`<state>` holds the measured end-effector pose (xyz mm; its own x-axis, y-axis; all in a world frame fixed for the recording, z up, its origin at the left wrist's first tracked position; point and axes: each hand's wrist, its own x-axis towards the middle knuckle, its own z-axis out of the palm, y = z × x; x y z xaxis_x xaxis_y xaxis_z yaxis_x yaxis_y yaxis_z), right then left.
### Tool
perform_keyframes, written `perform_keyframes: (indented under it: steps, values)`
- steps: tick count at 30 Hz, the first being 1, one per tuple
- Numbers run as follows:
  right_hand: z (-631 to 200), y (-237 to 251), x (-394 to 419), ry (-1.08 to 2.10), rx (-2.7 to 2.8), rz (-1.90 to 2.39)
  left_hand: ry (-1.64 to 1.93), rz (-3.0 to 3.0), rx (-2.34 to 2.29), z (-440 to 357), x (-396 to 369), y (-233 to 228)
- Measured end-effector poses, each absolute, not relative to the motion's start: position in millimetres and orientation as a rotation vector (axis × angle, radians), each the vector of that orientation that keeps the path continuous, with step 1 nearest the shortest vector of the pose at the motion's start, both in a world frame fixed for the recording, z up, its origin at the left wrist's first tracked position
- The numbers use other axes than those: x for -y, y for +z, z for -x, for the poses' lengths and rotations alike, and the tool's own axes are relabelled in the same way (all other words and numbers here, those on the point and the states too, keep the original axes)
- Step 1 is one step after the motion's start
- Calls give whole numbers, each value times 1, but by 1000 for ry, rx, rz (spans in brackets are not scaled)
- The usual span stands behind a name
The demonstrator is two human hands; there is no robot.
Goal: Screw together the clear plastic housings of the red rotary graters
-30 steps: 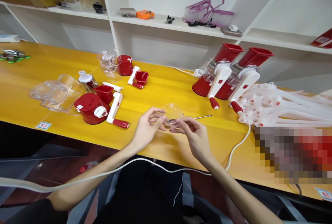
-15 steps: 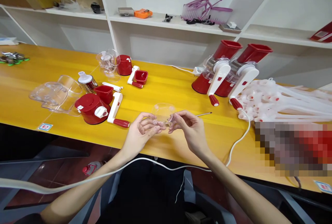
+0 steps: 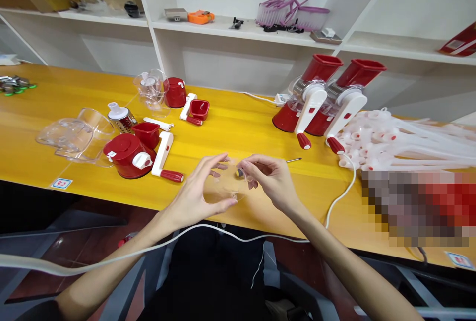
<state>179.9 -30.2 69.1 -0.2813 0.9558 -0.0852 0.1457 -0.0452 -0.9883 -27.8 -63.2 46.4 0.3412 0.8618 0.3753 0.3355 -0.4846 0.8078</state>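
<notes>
Above the table's front, a clear round plastic part (image 3: 222, 189) is between my two hands. My left hand (image 3: 195, 194) spans it, thumb at the near rim and fingers at the far rim. At its right edge, my right hand (image 3: 273, 177) pinches the part with thumb and fingertips; some of those fingers are hidden. Behind the right hand lies a screwdriver (image 3: 293, 160), its shaft tip showing to the right. To the left stand a red base (image 3: 129, 156), a white crank with a red handle (image 3: 163, 155) and a red hopper (image 3: 146, 135).
More clear housings (image 3: 69, 135), a grater drum (image 3: 122, 118) and another red base (image 3: 174, 92) are at left. Two assembled rotary graters (image 3: 314, 97) stand at right beside a heap of whitish plastic parts (image 3: 368, 137). A white cable (image 3: 238, 235) crosses before me.
My left hand has spread wider around the clear part, which has turned so its face shows more. My right hand still pinches its edge. The view has shifted slightly.
</notes>
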Motion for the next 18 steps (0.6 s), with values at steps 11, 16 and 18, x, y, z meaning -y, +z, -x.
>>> perform_keyframes:
  steps: [11, 16, 18]
  values:
    - [-171, 70, 21, 1451, 1524, 1156, 1364, -2189, -1187, 22, 68, 36]
    - [-166, 69, 24, 1560, 1536, 1080, 1336, -1641, -1000, 23, 66, 36]
    - [-163, 67, 29, 1629, 1555, 1048, 1374, -1447, -907, 25, 63, 38]
